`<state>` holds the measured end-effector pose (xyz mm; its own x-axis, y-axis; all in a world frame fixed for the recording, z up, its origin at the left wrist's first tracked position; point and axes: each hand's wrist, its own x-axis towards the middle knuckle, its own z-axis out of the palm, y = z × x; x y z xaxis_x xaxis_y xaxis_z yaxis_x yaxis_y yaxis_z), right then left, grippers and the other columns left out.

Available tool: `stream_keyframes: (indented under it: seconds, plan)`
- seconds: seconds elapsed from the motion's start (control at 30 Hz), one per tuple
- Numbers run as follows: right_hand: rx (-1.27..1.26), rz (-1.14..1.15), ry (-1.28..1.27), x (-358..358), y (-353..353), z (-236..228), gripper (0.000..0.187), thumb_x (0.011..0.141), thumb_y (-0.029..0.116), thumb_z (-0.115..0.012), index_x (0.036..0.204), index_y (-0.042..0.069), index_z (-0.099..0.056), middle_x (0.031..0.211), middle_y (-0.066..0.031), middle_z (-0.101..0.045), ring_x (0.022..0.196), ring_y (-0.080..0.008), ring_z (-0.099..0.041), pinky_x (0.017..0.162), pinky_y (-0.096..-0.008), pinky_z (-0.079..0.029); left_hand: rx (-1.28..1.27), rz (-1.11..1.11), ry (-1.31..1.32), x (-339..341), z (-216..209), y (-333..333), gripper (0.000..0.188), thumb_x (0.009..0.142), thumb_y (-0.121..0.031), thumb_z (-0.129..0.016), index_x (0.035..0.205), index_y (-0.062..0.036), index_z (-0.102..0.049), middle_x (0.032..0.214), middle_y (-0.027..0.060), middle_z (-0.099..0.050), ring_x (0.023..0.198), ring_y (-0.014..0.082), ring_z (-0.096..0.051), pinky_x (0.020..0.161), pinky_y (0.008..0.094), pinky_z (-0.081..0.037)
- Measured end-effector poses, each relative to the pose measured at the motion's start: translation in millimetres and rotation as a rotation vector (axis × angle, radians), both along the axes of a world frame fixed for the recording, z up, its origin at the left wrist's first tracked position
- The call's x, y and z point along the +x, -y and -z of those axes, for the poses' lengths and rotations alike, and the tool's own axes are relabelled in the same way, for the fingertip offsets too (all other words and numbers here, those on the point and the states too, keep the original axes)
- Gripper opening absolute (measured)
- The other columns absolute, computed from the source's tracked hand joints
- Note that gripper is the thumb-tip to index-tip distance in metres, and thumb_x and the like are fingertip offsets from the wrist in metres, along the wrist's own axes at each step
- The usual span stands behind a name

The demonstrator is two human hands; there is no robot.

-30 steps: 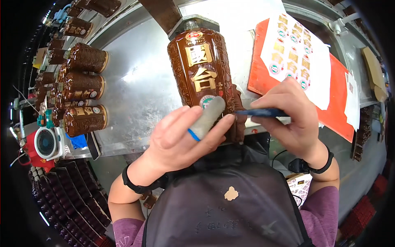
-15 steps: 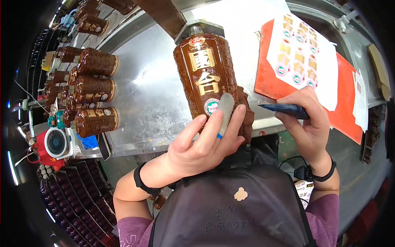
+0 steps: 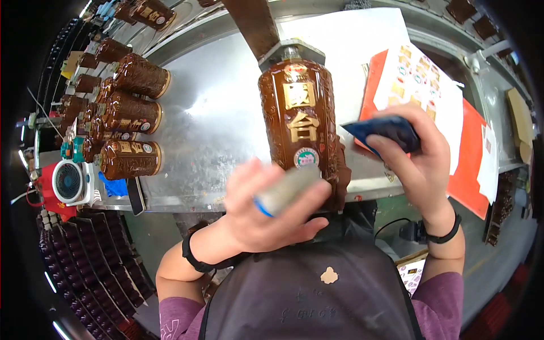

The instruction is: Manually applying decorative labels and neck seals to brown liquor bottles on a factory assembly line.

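A brown glossy bottle [image 3: 279, 122] with raised gold characters and a round green-and-white emblem lies in front of me. Its neck points away, into an octagonal grey holder [image 3: 309, 51]. My left hand [image 3: 263, 218], smeared by motion, is over the bottle's near end with fingers apart and nothing held. One of its fingers wears a grey finger cot [image 3: 290, 190] with a blue band; whether it touches the glass I cannot tell. Right of the bottle, my right hand [image 3: 426, 167] pinches a dark blue, flat, pointed scraper [image 3: 391, 133], its tip towards the bottle.
Similar brown bottles [image 3: 133, 158] lie stacked on the left of the metal table [image 3: 192, 153]. A sticker sheet [image 3: 405, 85] lies over a red folder [image 3: 467, 170] at right. A small white fan [image 3: 69, 182] and a phone [image 3: 136, 195] are at the left edge. Brown cloth [image 3: 340, 187] lies beside the bottle.
My left hand has drawn back towards me and left, off the bottle's lower right side. The scraper has turned to show its broad face. The whole view has shifted slightly.
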<state>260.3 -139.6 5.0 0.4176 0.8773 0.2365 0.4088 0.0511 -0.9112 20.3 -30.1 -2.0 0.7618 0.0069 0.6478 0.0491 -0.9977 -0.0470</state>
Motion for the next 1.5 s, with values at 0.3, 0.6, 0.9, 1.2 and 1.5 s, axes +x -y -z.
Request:
stream_keyframes:
  seconds: [0.3,0.6,0.9,1.2,1.5]
  plan:
    - [-0.061,-0.203,0.244,-3.0,-124.2,-56.1,0.025,0.079,0.012,-0.075,0.102,0.003,-0.070,0.081,-0.0097,-0.064,0.072,-0.0277,-0.063,0.068,-0.0348,-0.052,-0.961,-0.059,-0.174,17.6,30.9,-26.5,0.139,0.067,-0.023,-0.090,0.155,-0.0040,0.016,0.145,0.0252,-0.044,0.131,0.0400,-0.050,0.106,0.0470,-0.043]
    - [0.017,-0.225,0.692,-3.7,-107.5,-61.5,0.028,0.071,0.003,-0.077,0.098,0.008,-0.074,0.078,-0.0034,-0.063,0.068,-0.0185,-0.056,0.062,-0.0318,-0.046,-0.960,-0.097,-0.026,13.7,37.9,-29.5,0.130,0.068,-0.032,-0.091,0.157,-0.0002,-0.001,0.136,0.0249,-0.053,0.119,0.0408,-0.059,0.096,0.0463,-0.050]
    - [0.044,-0.588,0.812,-33.1,-55.0,-46.7,0.044,0.058,0.011,-0.070,0.100,0.006,-0.077,0.089,-0.0031,-0.067,0.071,-0.0156,-0.056,0.059,-0.0268,-0.043,-0.932,-0.108,-0.041,5.1,31.5,-33.7,0.118,0.060,-0.037,-0.089,0.152,0.0045,-0.027,0.150,0.0297,-0.035,0.134,0.0463,-0.043,0.108,0.0430,-0.044]
    - [0.104,-0.531,1.052,-29.1,-65.3,-52.8,0.039,0.065,0.008,-0.071,0.104,0.006,-0.076,0.085,-0.0032,-0.065,0.071,-0.0170,-0.055,0.059,-0.0279,-0.046,-0.882,-0.133,0.008,7.5,29.3,-33.4,0.119,0.064,-0.041,-0.091,0.153,0.0031,-0.025,0.143,0.0265,-0.044,0.120,0.0431,-0.055,0.097,0.0445,-0.050]
    - [0.155,-0.614,0.989,-21.1,-61.8,-47.6,0.040,0.063,0.006,-0.071,0.102,0.005,-0.076,0.085,-0.0033,-0.066,0.068,-0.0167,-0.056,0.056,-0.0266,-0.042,-0.841,-0.148,0.028,9.0,30.1,-34.7,0.119,0.063,-0.042,-0.091,0.152,0.0045,-0.027,0.137,0.0253,-0.050,0.112,0.0411,-0.058,0.093,0.0437,-0.051]
